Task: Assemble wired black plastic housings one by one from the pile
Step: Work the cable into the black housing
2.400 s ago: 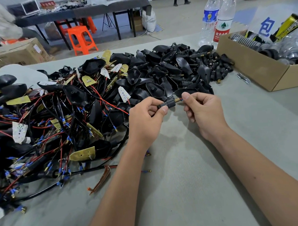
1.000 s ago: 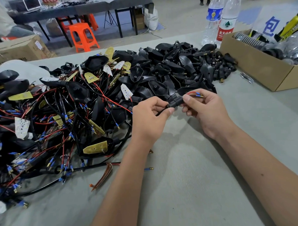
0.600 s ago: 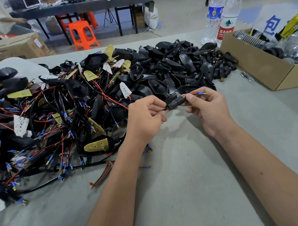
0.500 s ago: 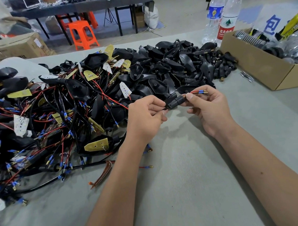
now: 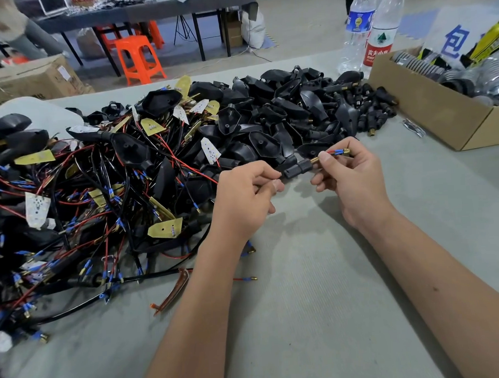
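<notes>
The table (image 5: 319,314) carries a pile (image 5: 128,180) of wired housings along its far and left edges, and a cardboard box (image 5: 428,109) at its far right corner. My left hand (image 5: 244,200) holds one black housing (image 5: 294,167) just off the pile's near edge, fingers curled round it. My right hand (image 5: 353,178) pinches the brass-tipped wires (image 5: 334,153) emerging from its end. Likely risk: pulling too hard could strip a terminal, or the lead trailing into the pile could snag and drag neighbours along.
</notes>
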`<action>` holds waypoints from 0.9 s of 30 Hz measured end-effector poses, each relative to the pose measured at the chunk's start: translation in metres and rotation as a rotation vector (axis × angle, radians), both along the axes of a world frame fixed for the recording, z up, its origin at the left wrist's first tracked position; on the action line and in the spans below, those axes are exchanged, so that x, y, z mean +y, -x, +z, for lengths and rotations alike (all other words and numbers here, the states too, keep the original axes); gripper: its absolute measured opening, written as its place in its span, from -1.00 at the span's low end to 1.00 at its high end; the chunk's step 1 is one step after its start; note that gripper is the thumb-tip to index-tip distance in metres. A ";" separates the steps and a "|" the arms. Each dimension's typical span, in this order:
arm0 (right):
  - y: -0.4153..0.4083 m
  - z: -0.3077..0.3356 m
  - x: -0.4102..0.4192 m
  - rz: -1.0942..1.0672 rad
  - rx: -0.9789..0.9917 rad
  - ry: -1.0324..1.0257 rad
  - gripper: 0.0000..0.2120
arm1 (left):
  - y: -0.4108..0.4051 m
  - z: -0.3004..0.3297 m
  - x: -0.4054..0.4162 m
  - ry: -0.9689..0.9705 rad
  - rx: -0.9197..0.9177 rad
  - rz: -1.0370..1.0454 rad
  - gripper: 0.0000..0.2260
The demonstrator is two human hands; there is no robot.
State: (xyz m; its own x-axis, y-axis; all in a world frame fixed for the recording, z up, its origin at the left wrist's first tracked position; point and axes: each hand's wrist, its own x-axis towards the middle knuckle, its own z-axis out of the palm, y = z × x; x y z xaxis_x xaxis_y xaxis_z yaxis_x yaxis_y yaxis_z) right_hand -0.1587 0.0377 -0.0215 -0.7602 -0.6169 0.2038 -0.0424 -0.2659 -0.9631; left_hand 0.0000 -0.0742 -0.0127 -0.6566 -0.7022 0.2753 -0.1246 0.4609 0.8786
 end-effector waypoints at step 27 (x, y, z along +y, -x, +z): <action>0.005 0.000 -0.001 -0.589 0.190 -0.231 -0.78 | -0.006 -0.002 -0.009 0.326 -0.087 0.089 -0.86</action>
